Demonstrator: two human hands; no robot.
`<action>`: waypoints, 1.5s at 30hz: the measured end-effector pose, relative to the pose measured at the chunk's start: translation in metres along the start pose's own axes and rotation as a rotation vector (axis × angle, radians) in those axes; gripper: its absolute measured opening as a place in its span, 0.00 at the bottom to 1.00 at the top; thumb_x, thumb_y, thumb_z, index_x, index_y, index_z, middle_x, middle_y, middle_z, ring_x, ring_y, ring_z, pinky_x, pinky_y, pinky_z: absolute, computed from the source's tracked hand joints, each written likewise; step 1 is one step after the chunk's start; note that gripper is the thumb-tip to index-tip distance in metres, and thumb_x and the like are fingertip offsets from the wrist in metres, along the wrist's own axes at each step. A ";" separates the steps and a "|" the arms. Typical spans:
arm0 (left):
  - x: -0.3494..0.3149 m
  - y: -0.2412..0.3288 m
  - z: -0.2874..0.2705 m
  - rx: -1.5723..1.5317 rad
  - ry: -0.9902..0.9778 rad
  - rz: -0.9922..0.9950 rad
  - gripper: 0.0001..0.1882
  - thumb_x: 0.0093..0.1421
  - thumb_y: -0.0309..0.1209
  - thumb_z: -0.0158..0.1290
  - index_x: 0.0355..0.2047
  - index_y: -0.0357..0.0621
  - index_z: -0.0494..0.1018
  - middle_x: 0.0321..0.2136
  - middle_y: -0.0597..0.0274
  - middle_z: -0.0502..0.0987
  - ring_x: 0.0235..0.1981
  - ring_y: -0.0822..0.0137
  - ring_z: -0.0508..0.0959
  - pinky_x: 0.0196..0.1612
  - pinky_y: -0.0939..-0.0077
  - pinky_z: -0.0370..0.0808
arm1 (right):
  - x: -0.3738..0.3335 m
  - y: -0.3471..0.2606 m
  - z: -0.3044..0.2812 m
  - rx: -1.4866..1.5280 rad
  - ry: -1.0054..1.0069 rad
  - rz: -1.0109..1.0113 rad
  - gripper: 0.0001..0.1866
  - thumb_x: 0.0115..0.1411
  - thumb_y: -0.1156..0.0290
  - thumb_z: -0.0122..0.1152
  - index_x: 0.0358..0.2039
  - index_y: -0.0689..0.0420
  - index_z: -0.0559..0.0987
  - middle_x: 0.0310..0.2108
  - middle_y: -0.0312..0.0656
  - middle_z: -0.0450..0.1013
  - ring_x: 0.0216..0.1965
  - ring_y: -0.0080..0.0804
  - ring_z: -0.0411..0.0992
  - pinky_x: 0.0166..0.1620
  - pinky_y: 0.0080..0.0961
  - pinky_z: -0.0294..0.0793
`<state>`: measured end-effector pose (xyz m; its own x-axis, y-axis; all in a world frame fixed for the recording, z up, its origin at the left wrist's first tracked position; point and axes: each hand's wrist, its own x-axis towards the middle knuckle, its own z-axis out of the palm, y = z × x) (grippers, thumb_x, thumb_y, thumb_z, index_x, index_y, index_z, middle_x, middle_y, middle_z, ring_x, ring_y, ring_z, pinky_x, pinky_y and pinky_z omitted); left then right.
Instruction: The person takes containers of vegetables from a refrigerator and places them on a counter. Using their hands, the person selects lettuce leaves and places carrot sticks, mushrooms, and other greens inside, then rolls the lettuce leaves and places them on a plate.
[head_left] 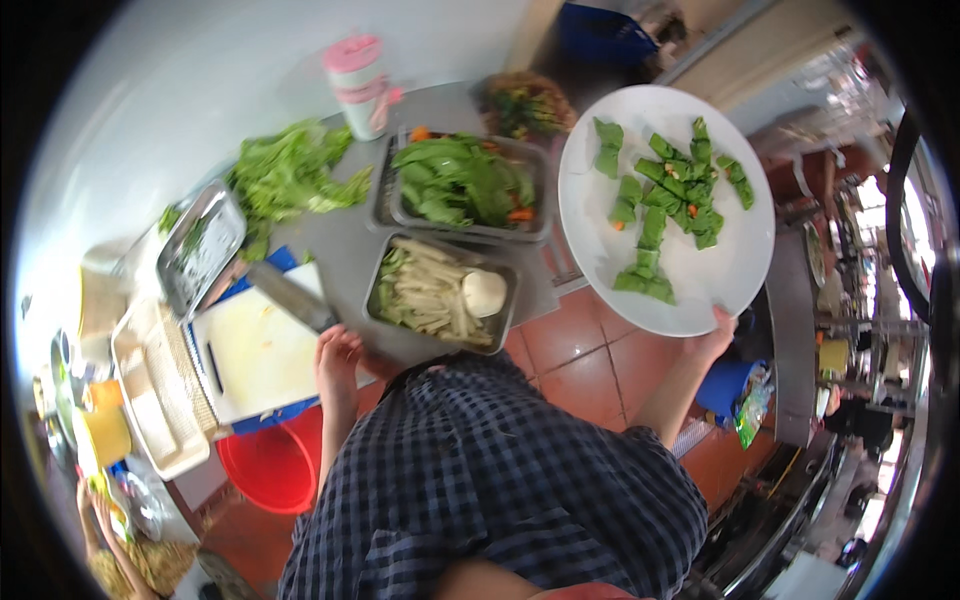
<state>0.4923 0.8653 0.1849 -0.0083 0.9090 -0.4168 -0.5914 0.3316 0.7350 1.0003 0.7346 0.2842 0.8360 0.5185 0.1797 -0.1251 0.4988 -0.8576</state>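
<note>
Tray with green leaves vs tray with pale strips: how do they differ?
The leaf tray lies farther from the person, heaped with dark green leaves and orange bits. The strip tray lies nearer, beside the left hand, holding pale yellowish strips and a round white lump. Both are rectangular metal trays on the grey counter.

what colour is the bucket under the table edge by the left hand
The bucket is red, seen best in the head view, on the floor just below the left hand.

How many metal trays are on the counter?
3: one with leafy greens at the back, one with pale strips nearer the person, and an empty tray leaning at the left. More may be hidden.
</note>
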 end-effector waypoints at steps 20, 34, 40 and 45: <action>-0.092 0.047 -0.167 0.417 0.449 0.457 0.28 0.52 0.24 0.53 0.52 0.32 0.55 0.44 0.54 0.68 0.46 0.69 0.70 0.48 0.75 0.67 | -0.254 0.216 0.280 -0.061 -0.934 1.075 0.26 0.47 0.81 0.46 0.51 0.66 0.61 0.47 0.48 0.65 0.48 0.39 0.66 0.51 0.32 0.64; -0.058 0.013 -0.201 0.038 0.567 0.520 0.13 0.62 0.34 0.41 0.39 0.35 0.67 0.24 0.63 0.73 0.22 0.77 0.73 0.24 0.86 0.69 | -0.310 0.171 0.348 -0.539 -1.638 -0.325 0.20 0.50 0.81 0.50 0.46 0.67 0.66 0.45 0.52 0.66 0.48 0.44 0.64 0.53 0.32 0.61; -0.070 0.028 -0.200 0.005 0.484 0.357 0.20 0.64 0.41 0.35 0.33 0.37 0.70 0.12 0.63 0.70 0.09 0.76 0.68 0.12 0.85 0.64 | -0.435 0.210 0.337 -0.338 -2.071 -0.286 0.20 0.52 0.76 0.47 0.47 0.69 0.66 0.52 0.57 0.59 0.56 0.50 0.56 0.58 0.36 0.53; -0.077 0.043 -0.201 0.133 0.520 0.311 0.16 0.63 0.36 0.38 0.32 0.36 0.72 0.22 0.66 0.73 0.21 0.78 0.70 0.25 0.84 0.68 | -0.463 0.208 0.332 -0.405 -2.025 -0.417 0.22 0.50 0.73 0.52 0.46 0.69 0.66 0.49 0.58 0.60 0.52 0.55 0.58 0.56 0.38 0.56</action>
<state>0.3053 0.7590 0.1411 -0.5758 0.7373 -0.3534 -0.3925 0.1299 0.9105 0.4094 0.8287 0.1828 -0.8662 0.4320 0.2510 0.1993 0.7594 -0.6193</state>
